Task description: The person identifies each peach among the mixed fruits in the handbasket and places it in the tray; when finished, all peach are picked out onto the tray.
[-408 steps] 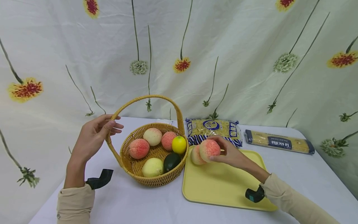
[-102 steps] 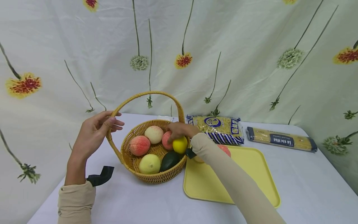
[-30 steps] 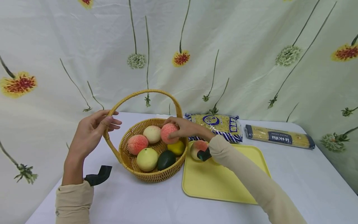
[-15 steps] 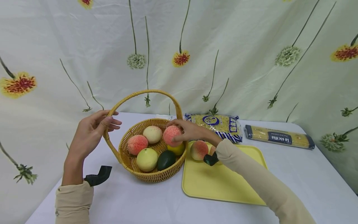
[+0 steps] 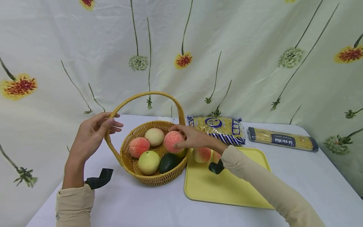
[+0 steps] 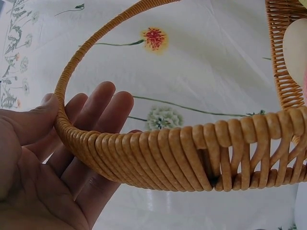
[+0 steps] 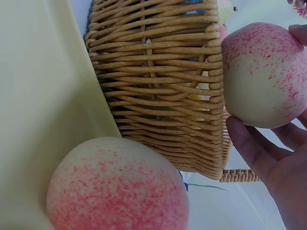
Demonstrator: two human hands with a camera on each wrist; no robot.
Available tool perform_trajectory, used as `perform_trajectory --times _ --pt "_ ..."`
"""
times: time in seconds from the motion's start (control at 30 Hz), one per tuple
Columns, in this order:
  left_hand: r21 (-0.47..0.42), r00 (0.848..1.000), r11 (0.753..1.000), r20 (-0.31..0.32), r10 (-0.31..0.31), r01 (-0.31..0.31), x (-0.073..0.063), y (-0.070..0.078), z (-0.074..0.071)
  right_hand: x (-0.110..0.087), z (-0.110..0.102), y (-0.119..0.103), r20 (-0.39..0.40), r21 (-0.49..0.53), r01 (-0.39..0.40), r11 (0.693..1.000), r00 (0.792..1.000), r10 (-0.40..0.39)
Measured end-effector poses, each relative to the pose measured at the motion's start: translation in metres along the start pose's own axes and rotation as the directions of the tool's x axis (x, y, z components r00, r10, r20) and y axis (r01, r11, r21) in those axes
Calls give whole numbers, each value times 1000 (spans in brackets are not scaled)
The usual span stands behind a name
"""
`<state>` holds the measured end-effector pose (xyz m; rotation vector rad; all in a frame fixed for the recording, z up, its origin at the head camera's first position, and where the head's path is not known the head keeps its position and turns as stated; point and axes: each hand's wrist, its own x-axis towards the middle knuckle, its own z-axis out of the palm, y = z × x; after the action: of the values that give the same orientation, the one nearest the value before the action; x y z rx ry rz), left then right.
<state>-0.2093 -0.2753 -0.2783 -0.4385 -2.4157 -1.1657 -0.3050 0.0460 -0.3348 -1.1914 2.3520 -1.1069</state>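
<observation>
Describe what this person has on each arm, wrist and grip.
The left sleeve and right sleeve are long, plain beige and creased, ending near the wrists. A black, angular piece juts out by the left cuff, another by the right. The left grip and right grip are ungloved. No cables show.

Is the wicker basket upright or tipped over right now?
Upright: the basket stands on the table, its handle arching above the rim, with fruit lying inside.

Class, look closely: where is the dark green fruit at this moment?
In the head view, the dark green fruit lies inside the wicker basket, toward its near right side, just right of the pale yellow-green fruit.
</observation>
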Motion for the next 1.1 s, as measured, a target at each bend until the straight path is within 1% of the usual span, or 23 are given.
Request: perform_trajectory --times 0.4,0.8,0.93,1.1 --pt "-6 1000 1000 5 5 -5 1 0 0 -13 1 3 13 87 31 996 999 -32" --pt "-22 1000 1000 3 7 -7 0 -1 -1 -18 3 -2 1 54 54 997 999 -55" --pt "-29 1000 1000 6 5 -5 1 -1 -1 -21 4 -2 -3 61 68 996 998 -67" --pt "-26 1000 1000 8 1 -1 0 0 -1 -24 4 -1 -10 75 63 995 998 -62"
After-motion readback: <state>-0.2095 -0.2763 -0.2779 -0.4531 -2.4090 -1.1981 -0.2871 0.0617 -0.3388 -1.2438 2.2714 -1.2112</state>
